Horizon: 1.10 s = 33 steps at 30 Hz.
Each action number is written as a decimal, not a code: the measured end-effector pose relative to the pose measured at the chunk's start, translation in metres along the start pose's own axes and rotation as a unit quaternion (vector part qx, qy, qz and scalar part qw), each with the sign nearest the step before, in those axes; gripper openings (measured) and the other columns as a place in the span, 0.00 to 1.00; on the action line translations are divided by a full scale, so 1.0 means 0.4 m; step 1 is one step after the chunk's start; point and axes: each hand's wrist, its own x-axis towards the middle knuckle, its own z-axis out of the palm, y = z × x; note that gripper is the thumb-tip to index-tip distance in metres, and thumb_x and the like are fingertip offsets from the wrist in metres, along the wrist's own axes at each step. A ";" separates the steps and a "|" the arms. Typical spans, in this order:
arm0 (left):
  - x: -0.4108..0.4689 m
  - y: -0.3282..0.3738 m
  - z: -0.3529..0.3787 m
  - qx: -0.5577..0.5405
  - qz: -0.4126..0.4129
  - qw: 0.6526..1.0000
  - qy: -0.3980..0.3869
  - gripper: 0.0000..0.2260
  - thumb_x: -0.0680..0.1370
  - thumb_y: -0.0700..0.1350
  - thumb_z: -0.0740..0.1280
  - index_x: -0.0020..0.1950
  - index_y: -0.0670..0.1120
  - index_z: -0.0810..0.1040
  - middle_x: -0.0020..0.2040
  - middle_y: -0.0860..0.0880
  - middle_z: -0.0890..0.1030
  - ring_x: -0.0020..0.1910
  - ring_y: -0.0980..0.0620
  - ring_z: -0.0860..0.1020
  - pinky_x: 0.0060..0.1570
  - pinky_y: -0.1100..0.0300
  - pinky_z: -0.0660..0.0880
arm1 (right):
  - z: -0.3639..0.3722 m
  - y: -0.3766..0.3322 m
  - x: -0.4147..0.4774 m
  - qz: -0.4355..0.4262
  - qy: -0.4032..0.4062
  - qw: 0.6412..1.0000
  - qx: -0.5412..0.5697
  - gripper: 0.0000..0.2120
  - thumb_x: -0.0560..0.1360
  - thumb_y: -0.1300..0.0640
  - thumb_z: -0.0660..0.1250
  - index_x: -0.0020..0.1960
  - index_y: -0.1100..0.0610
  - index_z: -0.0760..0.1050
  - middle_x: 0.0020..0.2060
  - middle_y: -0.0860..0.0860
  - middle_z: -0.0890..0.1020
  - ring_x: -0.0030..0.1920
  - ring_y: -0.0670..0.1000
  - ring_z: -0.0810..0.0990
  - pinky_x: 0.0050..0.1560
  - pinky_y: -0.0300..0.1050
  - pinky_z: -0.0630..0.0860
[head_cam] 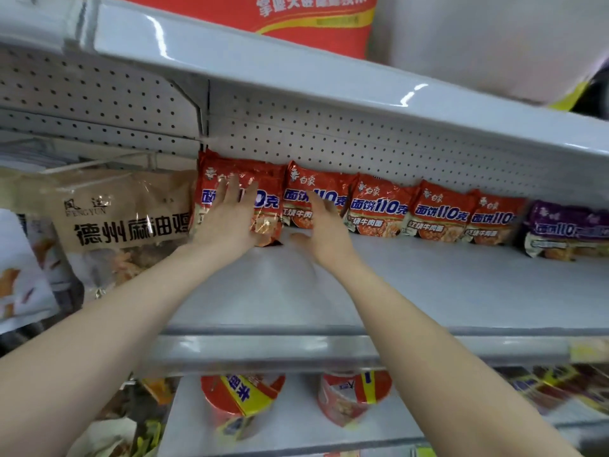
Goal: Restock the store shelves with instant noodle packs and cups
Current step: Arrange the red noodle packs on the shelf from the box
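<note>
Below the shelf stand noodle cups. On it, left hand lies flat, fingers straight, against the end red pack; right hand loose, gripping nothing, beside the next. Pack row upright at the shelf's back. Best: press evenly, keep faces forward, close gaps.

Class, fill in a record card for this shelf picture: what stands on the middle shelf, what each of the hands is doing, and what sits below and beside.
Middle shelf: row of red noodle packs against the pegboard back, one purple pack at the right end
Left hand: fingers straight, flat on the leftmost red pack
Right hand: open, in front of the second pack; contact unclear
Lower shelf: two red noodle cups
Left of the shelf: tan bag
</note>
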 end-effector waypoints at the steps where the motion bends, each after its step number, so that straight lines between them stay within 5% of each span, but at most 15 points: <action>1: -0.017 0.036 -0.004 -0.001 0.002 1.000 -0.003 0.43 0.74 0.54 0.73 0.80 0.46 0.51 0.80 0.39 0.49 0.79 0.38 0.47 0.75 0.44 0.53 | -0.028 0.018 -0.024 0.000 -0.002 1.000 -0.011 0.42 0.73 0.53 0.75 0.79 0.55 0.56 0.72 0.62 0.66 0.69 0.62 0.70 0.64 0.51 0.71; 14: -0.306 0.652 0.109 -0.139 0.063 0.987 0.040 0.33 0.74 0.48 0.73 0.76 0.44 0.64 0.75 0.42 0.65 0.74 0.43 0.63 0.71 0.49 0.62 | -0.438 0.401 -0.445 0.015 0.038 0.999 -0.008 0.37 0.74 0.55 0.73 0.78 0.55 0.60 0.69 0.59 0.71 0.63 0.59 0.75 0.59 0.49 0.70; 22: -0.462 0.963 0.275 -0.202 0.128 0.970 0.040 0.20 0.75 0.46 0.71 0.67 0.48 0.75 0.63 0.47 0.78 0.63 0.46 0.75 0.61 0.51 0.72 | -0.570 0.669 -0.717 0.053 0.083 0.995 -0.009 0.29 0.76 0.55 0.71 0.75 0.55 0.66 0.69 0.56 0.73 0.64 0.57 0.75 0.62 0.57 0.74; 33: -0.671 1.142 0.622 -0.313 0.184 0.926 -0.102 0.16 0.75 0.43 0.71 0.63 0.47 0.78 0.56 0.49 0.79 0.55 0.52 0.77 0.55 0.56 0.74 | -0.492 0.936 -1.151 0.182 0.098 0.978 -0.023 0.21 0.78 0.59 0.68 0.70 0.57 0.72 0.61 0.54 0.79 0.58 0.54 0.78 0.54 0.56 0.78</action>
